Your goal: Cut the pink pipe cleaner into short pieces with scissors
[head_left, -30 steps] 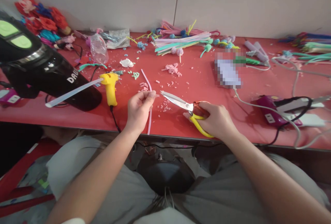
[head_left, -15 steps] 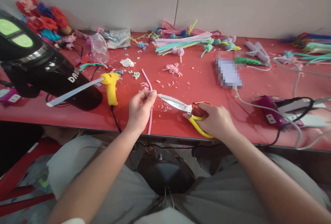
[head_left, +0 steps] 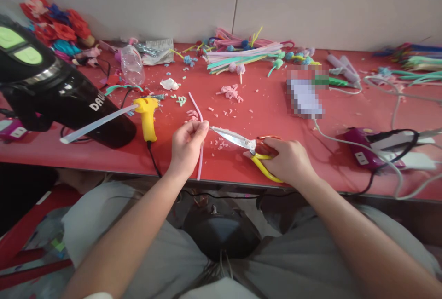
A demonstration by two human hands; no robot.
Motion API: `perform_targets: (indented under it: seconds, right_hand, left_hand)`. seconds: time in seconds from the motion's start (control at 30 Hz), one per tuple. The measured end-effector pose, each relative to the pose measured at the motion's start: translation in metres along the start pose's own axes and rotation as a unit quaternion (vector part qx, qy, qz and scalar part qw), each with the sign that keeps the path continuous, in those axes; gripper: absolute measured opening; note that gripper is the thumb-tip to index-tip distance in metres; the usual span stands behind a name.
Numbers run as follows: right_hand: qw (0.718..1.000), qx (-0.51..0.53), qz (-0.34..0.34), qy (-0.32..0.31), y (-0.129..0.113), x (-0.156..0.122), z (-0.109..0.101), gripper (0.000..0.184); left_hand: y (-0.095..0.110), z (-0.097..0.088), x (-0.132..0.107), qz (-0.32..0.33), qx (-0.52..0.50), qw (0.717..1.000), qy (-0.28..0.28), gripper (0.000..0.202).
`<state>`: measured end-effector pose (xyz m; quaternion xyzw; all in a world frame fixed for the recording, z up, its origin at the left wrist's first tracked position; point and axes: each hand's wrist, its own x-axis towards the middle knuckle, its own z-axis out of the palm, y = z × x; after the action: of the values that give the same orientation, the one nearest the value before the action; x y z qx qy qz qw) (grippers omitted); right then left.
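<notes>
My left hand [head_left: 188, 145] is closed in a pinch, thumb against forefinger. What sits between the fingertips is mostly hidden; only a tiny pale bit shows there. My right hand [head_left: 288, 161] grips a pair of scissors [head_left: 235, 139] by its yellow and orange handles. The blades look closed or nearly so, and their tips point left, right at the pinched fingertips. A lilac pipe cleaner [head_left: 200, 163] lies bent on the red table, running under my left hand. Small pink clippings [head_left: 218, 143] are scattered below the blades.
A yellow glue gun [head_left: 148, 119] with a long glue stick and a black bottle [head_left: 83, 101] stand left. Bundled pipe cleaners [head_left: 245, 57] and a pile of pink cut pieces [head_left: 231, 92] lie behind. At right are a blurred-out device [head_left: 305, 96] and a purple power strip [head_left: 362, 149] with cables.
</notes>
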<state>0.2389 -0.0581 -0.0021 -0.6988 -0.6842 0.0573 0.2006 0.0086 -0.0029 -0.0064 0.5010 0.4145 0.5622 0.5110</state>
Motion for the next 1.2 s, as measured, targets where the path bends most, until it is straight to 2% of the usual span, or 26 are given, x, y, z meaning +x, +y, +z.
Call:
perform_targets:
  seconds: [0.17, 0.27, 0.4, 0.9, 1.2]
  right_hand:
    - [0.999, 0.021, 0.022, -0.011, -0.0004, -0.0007, -0.0027, 0.048]
    - [0.999, 0.033, 0.012, -0.011, 0.0003, -0.0024, -0.0037, 0.049]
    - [1.000, 0.015, -0.012, -0.006, 0.0007, -0.0031, -0.0016, 0.044]
    - [1.000, -0.015, -0.004, -0.015, -0.0001, -0.0013, -0.0018, 0.042]
    - [1.000, 0.000, 0.001, -0.012, -0.0007, -0.0012, -0.0015, 0.053]
  left_hand:
    - [-0.0009, -0.0002, 0.0007, 0.003, 0.008, 1.000, 0.005, 0.033]
    - [-0.0012, -0.0001, 0.0008, 0.014, 0.022, 1.000, 0.010, 0.035]
    - [-0.0016, 0.0004, 0.0005, 0.018, 0.028, 0.999, 0.009, 0.036]
    - [0.0008, 0.0023, -0.0006, 0.028, 0.038, 0.999, 0.000, 0.039]
    - [0.0006, 0.0021, -0.0006, 0.033, 0.053, 0.998, -0.001, 0.043]
